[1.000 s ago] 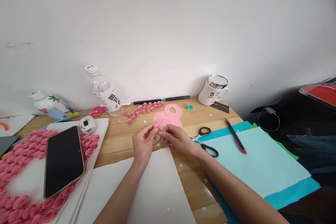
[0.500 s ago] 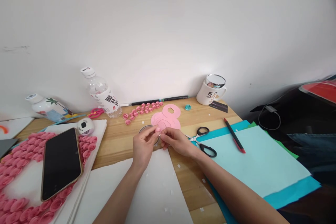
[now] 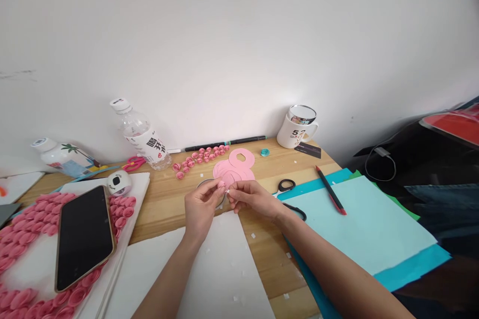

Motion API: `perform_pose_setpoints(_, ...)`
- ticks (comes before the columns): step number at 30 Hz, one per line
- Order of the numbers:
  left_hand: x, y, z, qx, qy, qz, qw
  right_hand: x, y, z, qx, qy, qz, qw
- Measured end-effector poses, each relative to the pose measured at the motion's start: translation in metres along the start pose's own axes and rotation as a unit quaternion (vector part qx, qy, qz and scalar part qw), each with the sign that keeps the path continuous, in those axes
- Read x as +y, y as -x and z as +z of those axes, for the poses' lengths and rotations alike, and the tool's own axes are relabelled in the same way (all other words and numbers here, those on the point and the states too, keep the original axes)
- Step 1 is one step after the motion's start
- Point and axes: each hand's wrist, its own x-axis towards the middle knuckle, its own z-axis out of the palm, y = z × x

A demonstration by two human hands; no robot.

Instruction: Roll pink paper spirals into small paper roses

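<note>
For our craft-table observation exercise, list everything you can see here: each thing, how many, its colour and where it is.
held roll: one, pink, between both hands' fingertips
loose rolls: many, pink, row near wall
cut-outs: several, pink, beyond the hands
mug: one, white, by wall, right
bottles: two, clear, far left
scissors: one, black, right of hands
pencil: one, red-black, on paper sheets
phone: one, black, left side
paper sheets: several, blue and teal, right side
left hand: one, bare, pinching held roll
right hand: one, bare, fingertips at held roll

What the right hand (image 3: 250, 199) pinches is too small to tell, and its wrist hides part of the scissors (image 3: 299, 210).
</note>
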Motion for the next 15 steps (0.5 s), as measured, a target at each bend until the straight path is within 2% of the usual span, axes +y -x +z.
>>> perform_pose_setpoints(6, 0.0006, -0.0005, 0.0005, -0.01, 0.034, -0.03, 0.999, 0.0014, -0.0013, -0.0031, 0.024, 0.036, 0.002, 0.999)
perform_pose_setpoints(15, 0.0005, 0.0008, 0.0025, -0.01, 0.009, 0.007, 1.0, -0.0006, 0.0008, -0.001, 0.018, 0.024, 0.003, 1.0)
